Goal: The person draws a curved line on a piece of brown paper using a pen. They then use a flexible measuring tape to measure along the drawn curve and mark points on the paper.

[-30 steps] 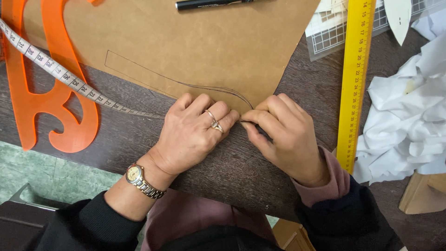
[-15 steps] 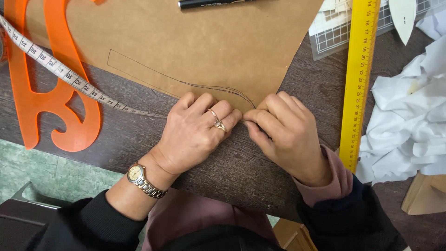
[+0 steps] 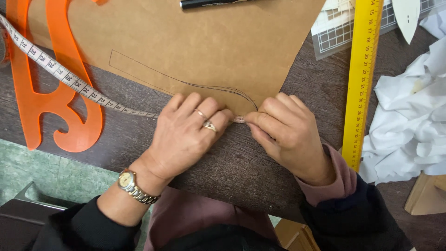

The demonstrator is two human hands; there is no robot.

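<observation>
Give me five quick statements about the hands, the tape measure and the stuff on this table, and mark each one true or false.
1. Both hands, left hand and right hand, press the tape measure along the brown card edge. True.
2. The yellow ruler lies left of the hands. False: it lies to their right.
3. A wristwatch sits on the left wrist. True.
4. The orange curve template is held in the right hand. False: it lies untouched at the left.
5. The black marker rests between the hands. False: it lies at the card's top edge.
</observation>
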